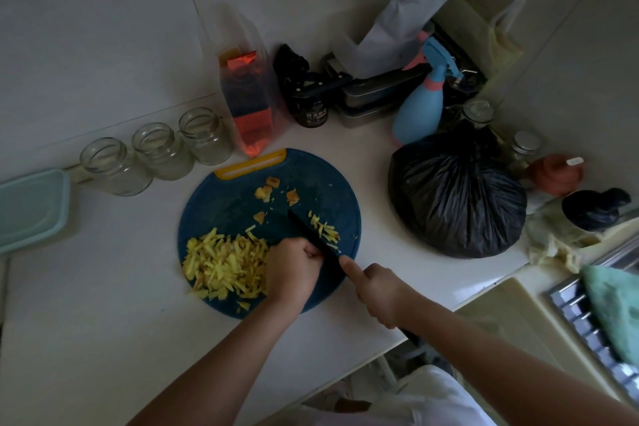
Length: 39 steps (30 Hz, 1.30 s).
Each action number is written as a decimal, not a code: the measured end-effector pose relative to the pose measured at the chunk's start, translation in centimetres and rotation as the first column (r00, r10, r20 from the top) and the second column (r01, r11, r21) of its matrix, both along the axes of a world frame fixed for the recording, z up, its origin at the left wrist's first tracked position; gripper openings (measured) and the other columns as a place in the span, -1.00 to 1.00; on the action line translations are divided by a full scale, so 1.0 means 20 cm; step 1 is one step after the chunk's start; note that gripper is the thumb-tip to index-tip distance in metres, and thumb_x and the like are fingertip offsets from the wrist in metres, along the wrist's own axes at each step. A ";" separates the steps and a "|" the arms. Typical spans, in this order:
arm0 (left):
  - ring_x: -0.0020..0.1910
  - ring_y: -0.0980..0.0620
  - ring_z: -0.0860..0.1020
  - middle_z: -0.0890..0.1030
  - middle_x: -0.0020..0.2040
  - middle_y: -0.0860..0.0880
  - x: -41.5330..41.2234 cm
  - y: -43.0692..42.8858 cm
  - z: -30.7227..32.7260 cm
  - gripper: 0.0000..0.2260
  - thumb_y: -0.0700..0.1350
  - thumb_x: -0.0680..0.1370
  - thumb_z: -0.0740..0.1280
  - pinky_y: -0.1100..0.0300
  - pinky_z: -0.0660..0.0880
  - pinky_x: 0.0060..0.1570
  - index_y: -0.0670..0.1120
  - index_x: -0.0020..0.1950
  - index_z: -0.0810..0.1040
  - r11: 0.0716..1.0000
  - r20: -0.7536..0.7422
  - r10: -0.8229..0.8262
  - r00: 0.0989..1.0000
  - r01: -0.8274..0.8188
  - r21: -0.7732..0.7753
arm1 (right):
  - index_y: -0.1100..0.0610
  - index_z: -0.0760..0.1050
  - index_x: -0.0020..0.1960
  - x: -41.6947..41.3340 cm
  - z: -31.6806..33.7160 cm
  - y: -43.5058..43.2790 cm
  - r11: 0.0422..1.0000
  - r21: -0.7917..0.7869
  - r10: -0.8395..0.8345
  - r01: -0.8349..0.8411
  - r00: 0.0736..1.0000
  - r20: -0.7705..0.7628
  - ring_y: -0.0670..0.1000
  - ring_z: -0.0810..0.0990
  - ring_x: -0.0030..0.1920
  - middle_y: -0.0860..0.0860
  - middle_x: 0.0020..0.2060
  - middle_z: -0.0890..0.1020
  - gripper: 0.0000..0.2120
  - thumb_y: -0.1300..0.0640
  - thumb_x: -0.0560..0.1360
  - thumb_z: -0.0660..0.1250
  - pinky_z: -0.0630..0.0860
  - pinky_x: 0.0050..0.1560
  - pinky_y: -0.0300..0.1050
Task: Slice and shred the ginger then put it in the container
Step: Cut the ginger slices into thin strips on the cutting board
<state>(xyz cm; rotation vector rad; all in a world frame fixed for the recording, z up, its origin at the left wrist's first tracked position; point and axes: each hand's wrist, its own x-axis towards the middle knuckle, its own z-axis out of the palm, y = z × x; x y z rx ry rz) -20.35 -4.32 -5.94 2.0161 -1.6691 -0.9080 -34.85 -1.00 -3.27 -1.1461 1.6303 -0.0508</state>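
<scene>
A round blue cutting board (221, 204) with a yellow handle lies on the white counter. A large heap of yellow ginger shreds (224, 263) covers its near left part. A smaller row of shreds (325, 228) lies to the right of the black knife (311, 235). Several ginger peel scraps (266, 192) sit toward the board's far side. My right hand (377, 290) grips the knife handle, forefinger stretched along the blade's spine. My left hand (294, 270) rests curled on the board against the blade's left side; what lies beneath its fingers is hidden. A pale teal lidded container (31, 207) sits at far left.
Three glass jars (159, 149) stand along the wall behind the board. A plastic-wrapped orange box (249, 104), a dark jar (311, 111), a blue spray bottle (420, 107) and a tied black bag (456, 197) crowd the far right. The counter edge and a sink rack (594, 332) lie to the right.
</scene>
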 end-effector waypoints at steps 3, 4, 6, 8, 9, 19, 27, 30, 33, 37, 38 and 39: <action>-0.26 0.05 0.55 0.65 -0.22 -0.02 -0.01 0.00 0.01 -0.89 -0.16 0.50 0.36 0.24 0.34 -0.30 -0.08 -0.24 0.56 1.000 0.096 -0.019 0.995 0.018 0.011 | 0.10 0.39 -0.30 0.05 -0.01 0.01 0.988 -0.128 0.070 -0.083 0.992 -0.108 0.01 0.47 -0.29 0.06 -0.29 0.51 -0.39 -0.36 0.56 -0.08 0.40 -0.16 -0.11; -0.23 0.04 0.56 0.65 -0.20 -0.02 -0.01 0.00 0.02 -0.90 -0.16 0.51 0.35 0.24 0.35 -0.28 -0.08 -0.21 0.57 1.000 0.106 -0.028 0.994 0.027 0.013 | 0.12 0.39 -0.30 0.06 -0.01 0.01 0.987 -0.143 0.061 -0.077 0.992 -0.108 0.01 0.47 -0.29 0.07 -0.29 0.51 -0.38 -0.36 0.55 -0.07 0.40 -0.16 -0.10; -0.14 0.04 0.59 0.66 -0.15 0.01 -0.01 -0.01 0.03 -0.94 -0.14 0.52 0.34 0.24 0.40 -0.22 -0.07 -0.14 0.60 0.998 0.110 -0.050 0.993 0.048 0.028 | 0.15 0.39 -0.29 0.04 -0.02 0.00 0.993 -0.120 -0.020 0.014 0.999 -0.050 -0.02 0.44 -0.38 0.06 -0.35 0.50 -0.36 -0.38 0.54 -0.05 0.39 -0.25 -0.13; -0.13 0.08 0.58 0.64 -0.14 0.05 -0.01 -0.02 0.04 -0.96 -0.13 0.52 0.35 0.27 0.43 -0.17 -0.05 -0.08 0.61 0.995 0.096 -0.086 0.992 0.082 0.050 | 0.15 0.40 -0.27 0.01 -0.02 0.00 0.992 -0.058 -0.112 0.112 0.994 0.014 -0.04 0.40 -0.48 0.05 -0.40 0.46 -0.37 -0.40 0.53 -0.02 0.37 -0.39 -0.17; -0.15 0.11 0.56 0.62 -0.16 0.07 0.00 -0.03 0.04 -0.96 -0.14 0.52 0.37 0.29 0.43 -0.16 -0.05 -0.07 0.61 0.992 0.078 -0.113 0.991 0.108 0.063 | 0.15 0.39 -0.26 0.00 -0.02 0.00 0.990 -0.033 -0.137 0.138 0.990 0.022 -0.05 0.38 -0.52 0.05 -0.42 0.45 -0.36 -0.41 0.52 -0.01 0.35 -0.46 -0.21; -0.18 0.19 0.55 0.61 -0.13 0.10 0.25 -0.10 0.09 -0.83 -0.21 0.52 0.37 0.47 0.41 -0.20 -0.07 0.10 0.60 0.994 -0.020 -0.084 0.996 0.082 -0.070 | 0.17 0.35 -0.30 -0.04 -0.04 0.06 0.989 -0.001 -0.146 0.146 0.989 0.034 -0.04 0.32 -0.62 0.06 -0.49 0.42 -0.36 -0.39 0.53 -0.02 0.30 -0.56 -0.30; -0.13 0.13 0.47 0.59 0.03 0.03 0.20 -0.16 0.06 -0.73 -0.09 0.48 0.44 0.30 0.37 -0.14 -0.07 0.17 0.59 0.973 0.114 -0.224 0.968 0.230 -0.038 | 0.18 0.39 -0.27 0.01 -0.02 0.02 0.995 -0.034 -0.090 0.090 0.996 -0.002 -0.02 0.40 -0.57 0.10 -0.42 0.48 -0.33 -0.39 0.54 -0.07 0.37 -0.51 -0.25; -0.08 0.07 0.53 0.56 -0.02 0.02 0.16 -0.17 0.05 -0.81 -0.09 0.48 0.44 0.29 0.36 -0.16 -0.08 0.07 0.61 0.960 0.163 -0.267 0.950 0.276 -0.037 | 0.17 0.39 -0.26 0.05 -0.02 -0.03 0.993 -0.063 -0.101 0.102 0.995 0.018 -0.02 0.42 -0.57 0.10 -0.40 0.49 -0.35 -0.37 0.55 -0.06 0.37 -0.53 -0.24; -0.13 0.05 0.55 0.56 -0.07 0.00 0.17 -0.18 0.03 -0.90 -0.10 0.50 0.41 0.23 0.42 -0.17 -0.08 -0.03 0.61 0.950 0.201 -0.297 0.934 0.309 -0.034 | 0.19 0.40 -0.22 0.10 -0.04 -0.09 0.987 -0.064 -0.143 0.145 0.989 0.044 0.02 0.44 -0.54 0.13 -0.36 0.49 -0.33 -0.40 0.53 -0.07 0.38 -0.51 -0.21; -0.09 -0.02 0.58 0.57 -0.02 -0.06 0.18 -0.17 0.03 -0.90 -0.15 0.52 0.38 0.15 0.49 -0.07 -0.10 0.00 0.64 0.917 0.221 -0.380 0.898 0.397 -0.033 | 0.20 0.36 -0.14 0.13 -0.05 -0.16 0.983 -0.072 -0.165 0.169 0.984 0.061 0.03 0.40 -0.56 0.15 -0.36 0.47 -0.31 -0.44 0.51 -0.06 0.36 -0.50 -0.20; -0.07 -0.03 0.58 0.57 -0.01 -0.07 0.18 -0.17 0.03 -0.89 -0.16 0.51 0.38 0.14 0.49 -0.05 -0.10 0.02 0.64 0.913 0.212 -0.390 0.896 0.406 -0.038 | 0.20 0.36 -0.12 0.13 -0.05 -0.17 0.983 -0.069 -0.165 0.169 0.984 0.066 0.02 0.39 -0.57 0.14 -0.38 0.47 -0.31 -0.45 0.51 -0.07 0.35 -0.52 -0.21; -0.06 -0.03 0.57 0.56 0.00 -0.07 0.18 -0.16 0.03 -0.86 -0.14 0.51 0.38 0.13 0.49 -0.04 -0.10 0.05 0.63 0.914 0.209 -0.387 0.898 0.403 -0.040 | 0.20 0.36 -0.11 0.14 -0.05 -0.18 0.984 -0.064 -0.162 0.167 0.984 0.070 0.02 0.39 -0.58 0.14 -0.39 0.46 -0.31 -0.45 0.51 -0.07 0.35 -0.52 -0.21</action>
